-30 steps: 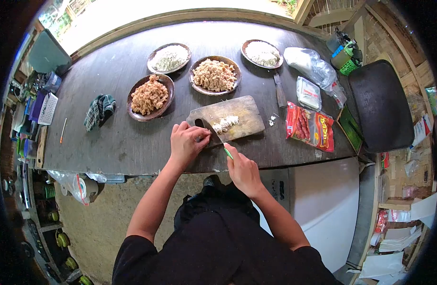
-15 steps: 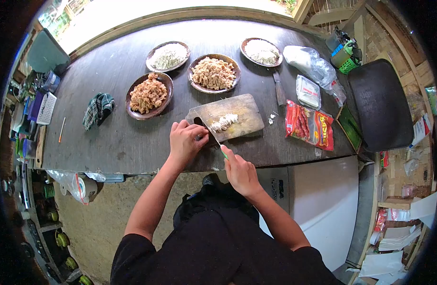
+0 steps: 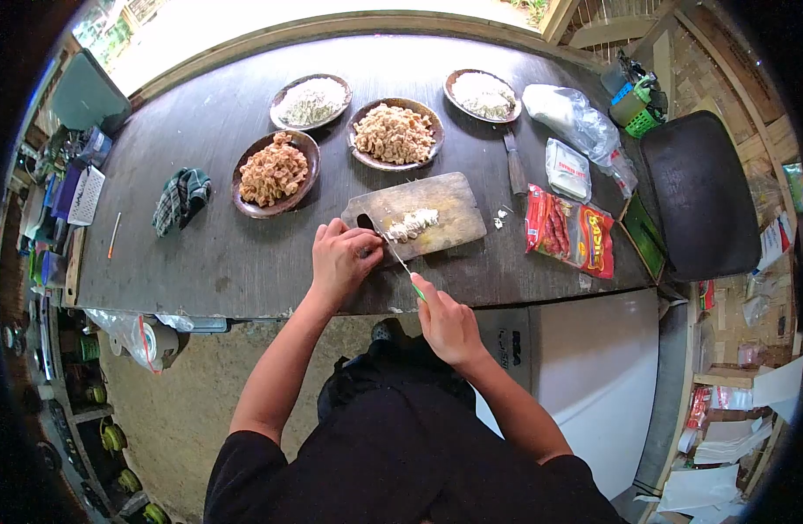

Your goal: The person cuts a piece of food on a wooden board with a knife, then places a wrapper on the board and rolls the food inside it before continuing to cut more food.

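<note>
My right hand is closed round the green handle of a knife, whose thin blade slants up and left to the near-left edge of a wooden cutting board. By the blade's tip, next to the board's handle end, my left hand has its fingers curled together. Whatever those fingers pinch is hidden. Chopped white pieces lie in a small heap on the board. A few white scraps sit on the table just right of it.
Beyond the board stand brown plates of fried-looking pieces and pale shreds. To the right lie a dark-handled blade, a red sausage packet, a white packet and plastic bags. A checked cloth lies left.
My right hand has shifted slightly right and toward me, and the knife has slid back with it. My left hand stays at nearly the same spot.
</note>
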Motion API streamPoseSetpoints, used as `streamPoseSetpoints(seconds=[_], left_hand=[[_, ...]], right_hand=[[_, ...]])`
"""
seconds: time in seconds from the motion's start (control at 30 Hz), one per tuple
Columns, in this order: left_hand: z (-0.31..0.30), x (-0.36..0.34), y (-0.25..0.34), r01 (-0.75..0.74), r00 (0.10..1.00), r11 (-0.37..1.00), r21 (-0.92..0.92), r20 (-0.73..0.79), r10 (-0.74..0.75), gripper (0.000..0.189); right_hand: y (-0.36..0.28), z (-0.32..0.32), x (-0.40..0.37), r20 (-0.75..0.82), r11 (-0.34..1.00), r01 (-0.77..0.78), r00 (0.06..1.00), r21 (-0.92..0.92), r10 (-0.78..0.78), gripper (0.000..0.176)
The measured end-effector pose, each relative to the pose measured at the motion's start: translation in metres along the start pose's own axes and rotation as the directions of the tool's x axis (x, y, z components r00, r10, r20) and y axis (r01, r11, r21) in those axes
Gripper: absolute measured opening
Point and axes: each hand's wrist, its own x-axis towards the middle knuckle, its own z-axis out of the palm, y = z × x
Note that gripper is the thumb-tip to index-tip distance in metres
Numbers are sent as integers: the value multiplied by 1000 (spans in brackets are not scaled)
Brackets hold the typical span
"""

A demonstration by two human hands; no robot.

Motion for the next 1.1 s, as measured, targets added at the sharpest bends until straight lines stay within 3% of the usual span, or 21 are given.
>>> streamPoseSetpoints(seconds=[0.3, 0.37, 0.6, 0.67, 0.97, 1.1], left_hand=[[-1, 2, 3, 32, 999, 999, -39, -17, -33, 8], [1, 0, 2, 38, 999, 999, -37, -15, -39, 8], [-1, 1, 2, 41, 999, 998, -38, -4, -41, 9], [-1, 1, 3, 39, 999, 999, -35, -12, -39, 9], [-4, 1, 6, 58, 998, 997, -40, -14, -59, 8], [-4, 1, 5, 56, 998, 998, -36, 13, -56, 8]], right_hand=[[2, 3, 12, -23, 1000, -24, 999, 17, 25, 49], [8, 5, 6, -108, 997, 59, 993, 43, -54, 50], [-1, -1, 1, 1, 999, 3, 1000, 37, -3, 51], [-1, 1, 4, 13, 999, -12, 1000, -39, 12, 51], [5, 10, 6, -88, 999, 33, 995, -29, -35, 47], [-2, 0, 0, -41, 1000, 17, 999, -22, -18, 52]])
